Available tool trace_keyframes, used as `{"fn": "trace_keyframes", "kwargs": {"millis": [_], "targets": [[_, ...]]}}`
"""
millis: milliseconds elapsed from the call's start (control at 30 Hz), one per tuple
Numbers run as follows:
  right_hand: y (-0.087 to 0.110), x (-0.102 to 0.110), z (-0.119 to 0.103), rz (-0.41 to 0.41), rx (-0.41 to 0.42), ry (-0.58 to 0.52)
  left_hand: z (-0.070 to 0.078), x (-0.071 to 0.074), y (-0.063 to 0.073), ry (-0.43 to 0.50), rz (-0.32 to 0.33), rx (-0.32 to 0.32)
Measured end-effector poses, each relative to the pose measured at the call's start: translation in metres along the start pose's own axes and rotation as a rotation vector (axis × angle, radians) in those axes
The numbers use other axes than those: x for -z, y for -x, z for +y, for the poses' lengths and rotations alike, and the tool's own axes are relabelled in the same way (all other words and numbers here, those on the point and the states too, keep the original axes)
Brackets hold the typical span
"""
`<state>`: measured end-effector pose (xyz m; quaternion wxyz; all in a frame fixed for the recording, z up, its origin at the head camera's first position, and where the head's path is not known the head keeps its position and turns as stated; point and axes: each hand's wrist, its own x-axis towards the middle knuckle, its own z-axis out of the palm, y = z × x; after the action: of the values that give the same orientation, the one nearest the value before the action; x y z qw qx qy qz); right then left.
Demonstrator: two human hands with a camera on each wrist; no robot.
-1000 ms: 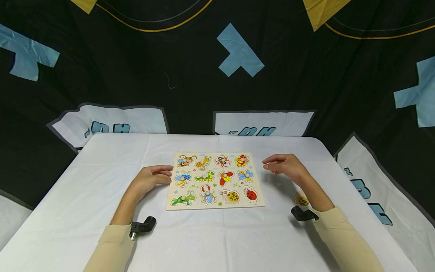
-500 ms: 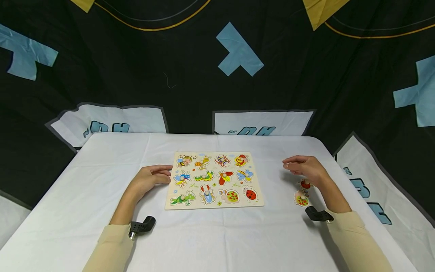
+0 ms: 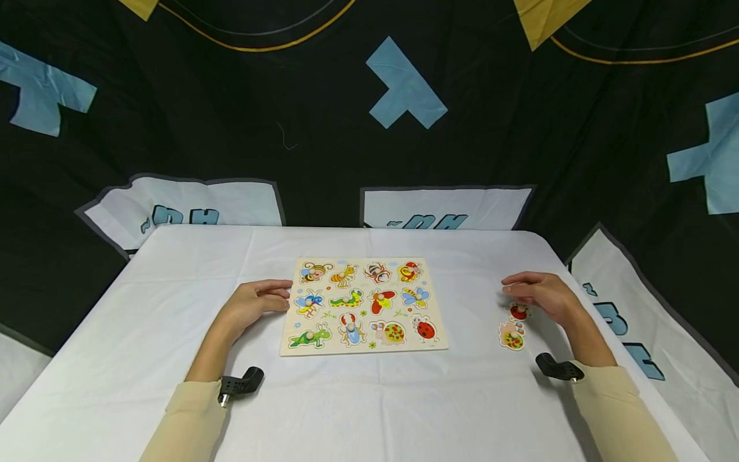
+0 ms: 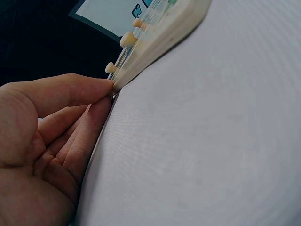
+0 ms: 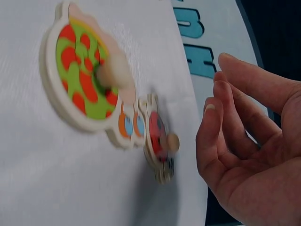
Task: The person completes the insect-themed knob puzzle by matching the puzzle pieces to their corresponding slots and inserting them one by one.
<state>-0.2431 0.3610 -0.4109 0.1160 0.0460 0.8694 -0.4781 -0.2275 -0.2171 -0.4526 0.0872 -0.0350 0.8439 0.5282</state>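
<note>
A wooden knob puzzle board [image 3: 369, 350] with insect pictures lies flat on the white table. My left hand [image 3: 249, 305] rests at its left side, fingertips touching the edge; in the left wrist view those fingers [image 4: 70, 89] meet the board's corner [image 4: 164, 47] low against the cloth. To the right of the board, my right hand [image 3: 545, 295] hovers over a ladybug piece [image 3: 519, 312], its loosely bent fingers holding nothing. Just nearer lies a snail piece [image 3: 512, 336]. In the right wrist view the snail [image 5: 84, 70] and ladybug [image 5: 157, 136] each show a round knob.
A white cloth covers the table [image 3: 369, 410]. Behind it hangs a black cloth [image 3: 231, 128] with blue and yellow shapes. A black camera mount [image 3: 559, 367] sits on the right wrist, another mount [image 3: 241, 382] on the left.
My right hand has moved rightward, away from the board, to above the ladybug piece. The ladybug and snail pieces have come into fuller view. My left hand stays at the board's edge.
</note>
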Motion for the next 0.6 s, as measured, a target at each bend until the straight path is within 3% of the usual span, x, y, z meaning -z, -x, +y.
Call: {"fn": "trace_keyframes", "kwargs": {"millis": [600], "targets": [[0.008,0.017,0.019,-0.021,-0.036,-0.041,-0.003,-0.002,-0.002,0.006,-0.006,-0.012]]}}
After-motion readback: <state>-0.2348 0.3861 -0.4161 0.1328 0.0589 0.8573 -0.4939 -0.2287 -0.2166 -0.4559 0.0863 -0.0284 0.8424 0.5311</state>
